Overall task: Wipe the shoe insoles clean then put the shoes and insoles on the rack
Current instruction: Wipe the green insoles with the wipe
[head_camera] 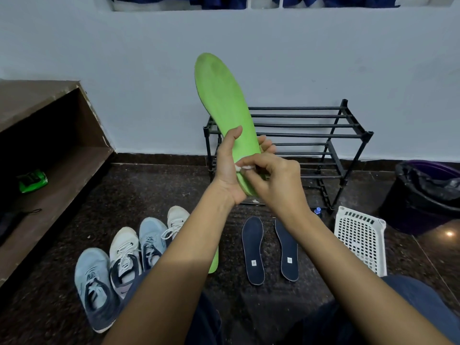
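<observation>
My left hand point(227, 165) grips the heel end of a green insole point(221, 100) and holds it upright before the wall. At the heel, my right hand point(276, 180) pinches a small white wad point(242, 167) against the insole. A second green insole point(214, 262) lies on the floor, mostly hidden under my left forearm. Two dark blue insoles point(252, 250) point(287, 252) lie side by side on the floor. Several sneakers, blue point(95, 287) and white point(124, 255), stand in a row at lower left. The black shoe rack point(311, 135) stands against the wall.
A white perforated basket point(361, 240) lies at the right, beside a dark bin with a black liner point(428, 190). A brown wooden shelf unit point(49, 155) at left holds a green packet point(32, 180). A small blue-capped bottle point(317, 211) stands near the rack's foot.
</observation>
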Motion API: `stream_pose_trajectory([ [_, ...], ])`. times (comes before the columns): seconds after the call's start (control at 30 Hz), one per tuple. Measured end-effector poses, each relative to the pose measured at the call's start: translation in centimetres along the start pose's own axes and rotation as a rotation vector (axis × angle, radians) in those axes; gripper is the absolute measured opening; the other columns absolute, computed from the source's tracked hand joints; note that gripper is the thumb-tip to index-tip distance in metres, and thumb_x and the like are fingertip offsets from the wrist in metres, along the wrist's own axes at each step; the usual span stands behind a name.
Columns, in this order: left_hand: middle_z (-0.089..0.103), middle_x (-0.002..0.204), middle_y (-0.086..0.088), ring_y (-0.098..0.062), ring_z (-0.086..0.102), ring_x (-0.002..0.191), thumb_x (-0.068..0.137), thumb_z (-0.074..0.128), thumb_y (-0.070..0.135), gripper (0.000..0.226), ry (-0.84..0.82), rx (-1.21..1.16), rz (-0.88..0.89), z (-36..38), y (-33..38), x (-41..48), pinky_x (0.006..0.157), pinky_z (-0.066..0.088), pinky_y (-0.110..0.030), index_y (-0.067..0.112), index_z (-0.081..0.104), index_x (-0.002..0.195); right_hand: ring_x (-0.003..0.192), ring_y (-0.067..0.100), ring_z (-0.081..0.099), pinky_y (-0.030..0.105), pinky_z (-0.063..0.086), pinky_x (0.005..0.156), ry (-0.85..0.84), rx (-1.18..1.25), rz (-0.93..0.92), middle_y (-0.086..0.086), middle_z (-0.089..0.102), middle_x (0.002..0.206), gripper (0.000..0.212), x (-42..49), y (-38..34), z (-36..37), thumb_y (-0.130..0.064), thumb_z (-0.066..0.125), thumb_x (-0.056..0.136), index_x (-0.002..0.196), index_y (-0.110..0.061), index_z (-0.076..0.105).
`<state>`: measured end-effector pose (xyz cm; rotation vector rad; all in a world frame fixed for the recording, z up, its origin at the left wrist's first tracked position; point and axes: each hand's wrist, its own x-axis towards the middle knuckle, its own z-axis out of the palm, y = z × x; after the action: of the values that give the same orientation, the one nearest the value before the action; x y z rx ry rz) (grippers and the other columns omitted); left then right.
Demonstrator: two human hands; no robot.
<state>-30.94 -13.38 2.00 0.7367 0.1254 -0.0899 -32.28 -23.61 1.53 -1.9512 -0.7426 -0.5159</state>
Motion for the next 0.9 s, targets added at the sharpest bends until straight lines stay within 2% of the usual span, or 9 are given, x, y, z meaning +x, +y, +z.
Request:
stream_pose_trajectory([
  [0.13,0.063,0.081,-0.003,-0.015,0.063,0.072,0.079,0.054,0.049,0.046,-0.043,-0.043,0.031,-0.9,1.5,0.0,0.074,0.053,-0.027,0.006,0.062,0.094,0.083,0.005,0.063,0.010,0.048,0.073,-0.253,-0.010,-0.001,-0.002,0.074,0.082,0.018,-0.4,0.1,-0.7,-0.003,0.072,0.077,0.087,-0.016,0.077],
  [0.2,0.062,0.079,-0.002,-0.014,0.062,0.070,0.082,0.051,0.050,0.044,-0.047,-0.081,0.048,-1.4,1.7,0.2,0.070,0.052,-0.027,0.008,0.061,0.091,0.083,0.005,0.063,0.010,0.047,0.073,-0.310,-0.031,-0.008,-0.003,0.074,0.081,0.016,-0.4,0.1,-0.8,-0.004,0.073,0.077,0.086,-0.016,0.077],
  [0.37,0.060,0.074,-0.003,-0.016,0.061,0.064,0.082,0.052,0.048,0.041,-0.012,-0.174,0.033,-0.4,0.3,0.2,0.065,0.052,-0.025,0.008,0.058,0.084,0.079,0.004,0.062,0.012,0.049,0.071,-0.097,0.027,-0.002,-0.001,0.073,0.077,0.015,-0.4,-0.1,-0.3,-0.004,0.070,0.077,0.085,-0.014,0.077],
  [0.43,0.060,0.075,-0.002,-0.015,0.060,0.066,0.072,0.058,0.049,0.042,-0.026,-0.133,-0.034,0.4,-0.8,-0.3,0.067,0.050,-0.026,0.009,0.059,0.084,0.081,0.001,0.060,0.005,0.045,0.077,0.021,-0.003,-0.004,-0.001,0.071,0.079,0.017,0.0,0.1,0.0,-0.001,0.068,0.075,0.086,-0.012,0.076],
  [0.5,0.060,0.077,-0.001,-0.014,0.060,0.068,0.069,0.059,0.050,0.043,-0.033,-0.070,-0.081,0.9,-1.3,-0.5,0.071,0.047,-0.027,0.010,0.059,0.084,0.080,0.005,0.060,0.001,0.040,0.075,0.076,-0.053,-0.040,-0.001,0.071,0.078,0.018,0.6,0.2,0.1,-0.001,0.065,0.074,0.085,-0.011,0.075],
  [0.57,0.059,0.075,-0.002,-0.015,0.059,0.068,0.075,0.056,0.049,0.040,-0.034,-0.065,-0.075,0.8,-0.8,-0.3,0.070,0.048,-0.026,0.010,0.057,0.082,0.087,0.009,0.059,0.000,0.038,0.077,0.024,-0.056,-0.044,0.001,0.073,0.079,0.018,0.7,0.2,-0.3,0.000,0.066,0.074,0.084,-0.010,0.076],
  [0.73,0.059,0.073,-0.003,-0.016,0.060,0.066,0.087,0.047,0.049,0.042,-0.025,-0.112,0.050,-1.0,1.4,0.4,0.067,0.051,-0.026,0.009,0.057,0.083,0.088,0.004,0.057,-0.001,0.037,0.070,-0.319,-0.097,0.020,-0.001,0.074,0.081,0.016,0.0,-0.1,-1.4,-0.004,0.073,0.077,0.087,-0.017,0.077],
  [0.8,0.060,0.076,-0.002,-0.015,0.061,0.069,0.086,0.046,0.051,0.044,-0.032,-0.097,0.067,-1.3,1.7,0.5,0.068,0.051,-0.026,0.010,0.058,0.085,0.086,0.004,0.058,0.001,0.038,0.069,-0.315,-0.091,0.019,-0.001,0.074,0.080,0.016,-0.1,-0.1,-1.2,-0.005,0.073,0.077,0.087,-0.016,0.077],
  [0.9,0.062,0.076,-0.003,-0.017,0.063,0.072,0.087,0.045,0.052,0.044,0.010,-0.087,0.065,-0.8,1.1,0.5,0.069,0.050,-0.026,0.010,0.058,0.084,0.073,0.007,0.063,0.008,0.047,0.069,-0.186,-0.098,0.004,0.005,0.074,0.079,0.015,-0.2,0.5,-0.7,-0.003,0.070,0.078,0.087,-0.013,0.077],
])
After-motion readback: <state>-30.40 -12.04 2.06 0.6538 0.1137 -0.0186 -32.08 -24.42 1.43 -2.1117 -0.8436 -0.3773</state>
